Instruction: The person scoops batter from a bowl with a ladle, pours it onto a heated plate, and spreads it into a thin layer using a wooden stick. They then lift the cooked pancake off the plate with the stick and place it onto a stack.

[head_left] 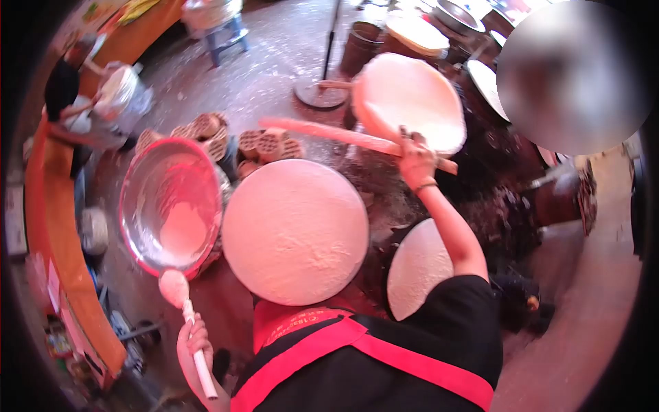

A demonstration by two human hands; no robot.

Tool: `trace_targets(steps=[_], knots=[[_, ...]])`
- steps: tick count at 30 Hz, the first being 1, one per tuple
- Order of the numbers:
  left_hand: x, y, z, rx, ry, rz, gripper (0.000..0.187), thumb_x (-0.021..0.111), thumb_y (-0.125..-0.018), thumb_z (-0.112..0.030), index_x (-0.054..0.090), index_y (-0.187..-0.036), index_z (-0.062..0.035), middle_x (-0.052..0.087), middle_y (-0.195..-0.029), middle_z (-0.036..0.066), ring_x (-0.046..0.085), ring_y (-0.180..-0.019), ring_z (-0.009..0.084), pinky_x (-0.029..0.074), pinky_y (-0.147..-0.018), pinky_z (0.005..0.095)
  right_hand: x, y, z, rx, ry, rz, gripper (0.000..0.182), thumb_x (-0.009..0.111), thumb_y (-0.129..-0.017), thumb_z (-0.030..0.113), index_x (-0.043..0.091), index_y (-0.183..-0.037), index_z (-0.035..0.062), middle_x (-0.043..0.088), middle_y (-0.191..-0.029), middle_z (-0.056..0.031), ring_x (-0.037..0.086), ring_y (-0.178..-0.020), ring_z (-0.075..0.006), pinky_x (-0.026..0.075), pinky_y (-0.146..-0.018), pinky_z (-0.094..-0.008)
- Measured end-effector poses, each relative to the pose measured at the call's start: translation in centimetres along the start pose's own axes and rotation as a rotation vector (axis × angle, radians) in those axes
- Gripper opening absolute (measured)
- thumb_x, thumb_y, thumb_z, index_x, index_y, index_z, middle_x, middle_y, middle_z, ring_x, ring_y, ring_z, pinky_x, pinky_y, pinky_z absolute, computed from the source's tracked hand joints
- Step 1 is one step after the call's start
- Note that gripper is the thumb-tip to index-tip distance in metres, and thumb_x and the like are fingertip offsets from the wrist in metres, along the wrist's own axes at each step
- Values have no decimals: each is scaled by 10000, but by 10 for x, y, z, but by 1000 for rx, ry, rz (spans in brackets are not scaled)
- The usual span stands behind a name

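My left hand [195, 338] is closed around the pale handle of a ladle [174, 288], whose batter-coated head is beside the lower rim of a big metal basin with a red rim [123, 199]. Pale batter [184, 230] lies in the basin. My right hand [416, 161] grips a long, flat wooden stick [329, 134] near its right end. Just beyond that hand is a round pan [410, 96] with a pale surface and a short handle. Straight in front of me is a round griddle covered with a pale batter layer [295, 230].
Another batter-covered griddle [417, 271] is partly hidden by my right arm. Perforated round briquettes [271, 144] stand behind the basin. A pole on a round base [320, 95] rises beyond. On the left, a person [63, 89] is beside an orange counter [62, 226]. The upper right is blurred.
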State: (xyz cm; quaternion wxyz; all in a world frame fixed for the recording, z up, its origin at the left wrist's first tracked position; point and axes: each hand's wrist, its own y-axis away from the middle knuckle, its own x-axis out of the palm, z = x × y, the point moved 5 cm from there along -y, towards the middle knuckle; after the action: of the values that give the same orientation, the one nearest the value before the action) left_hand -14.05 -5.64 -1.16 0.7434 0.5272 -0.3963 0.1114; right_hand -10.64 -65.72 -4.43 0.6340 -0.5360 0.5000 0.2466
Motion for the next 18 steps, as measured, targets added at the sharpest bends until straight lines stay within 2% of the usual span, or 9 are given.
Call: trace_targets(steps=[1,3,5,7,9,11,15,16,18], knots=[[-4,-3,-14,34,-26,-54,228,414,-981,-88,425,-1146,68,390,-734,15,351,-484,57,338,-383,184,0,-1,12,13,-4,53,540,665,-746,185,549,-1272,155,620,-972,-138,633,-829,-298,513,-745,-428],[-7,-15,-49,160,-330,-132,223,433,-984,-101,442,-1144,54,391,-680,-5,352,-473,48,342,-389,177,3,-10,56,-13,-214,123,501,660,-796,230,551,-1280,162,641,-943,-148,631,-797,-316,501,-738,-456],[-5,-39,-85,17,-200,1,193,453,-991,-118,442,-1088,48,415,-692,9,370,-478,51,326,-393,167,5,-15,126,-41,-549,490,464,636,-869,332,546,-1289,155,655,-848,-115,606,-627,-243,488,-577,-386],[-7,-75,-134,-86,-65,-18,180,462,-992,-133,438,-1055,33,422,-718,24,379,-496,50,312,-390,162,12,8,202,388,-808,1243,466,582,-918,410,562,-1261,94,605,-746,-45,489,-449,-158,382,-434,-272],[-23,-127,-199,-94,-165,-25,183,473,-992,-152,426,-1027,21,428,-742,35,394,-520,44,307,-391,156,-25,19,302,525,-1133,1525,546,598,-901,460,507,-1313,114,563,-732,-2,418,-445,-75,302,-395,-215],[-24,-171,-252,108,-394,-221,165,482,-980,-152,414,-986,-2,426,-730,34,392,-507,51,317,-390,162,-25,17,376,660,-1229,1618,647,575,-912,442,338,-1430,135,562,-729,-25,452,-469,-93,354,-412,-232],[-80,-252,-344,198,-620,-519,131,466,-965,-134,386,-973,-31,421,-699,18,346,-439,52,322,-365,196,20,-22,454,629,-981,1792,543,512,-932,372,375,-1413,161,585,-749,-55,502,-507,-124,402,-426,-267],[-88,-265,-359,201,-537,-503,87,419,-915,-77,360,-960,-31,381,-625,8,321,-396,84,297,-329,235,26,-38,474,584,-927,1803,515,495,-942,308,379,-1410,127,585,-722,-69,521,-512,-149,407,-424,-276],[-105,-282,-379,239,-576,-540,102,381,-881,-39,367,-982,-32,380,-599,14,345,-396,106,309,-329,256,41,-60,517,444,-853,1830,488,480,-945,298,409,-1403,145,567,-691,-47,502,-484,-119,377,-393,-261]])
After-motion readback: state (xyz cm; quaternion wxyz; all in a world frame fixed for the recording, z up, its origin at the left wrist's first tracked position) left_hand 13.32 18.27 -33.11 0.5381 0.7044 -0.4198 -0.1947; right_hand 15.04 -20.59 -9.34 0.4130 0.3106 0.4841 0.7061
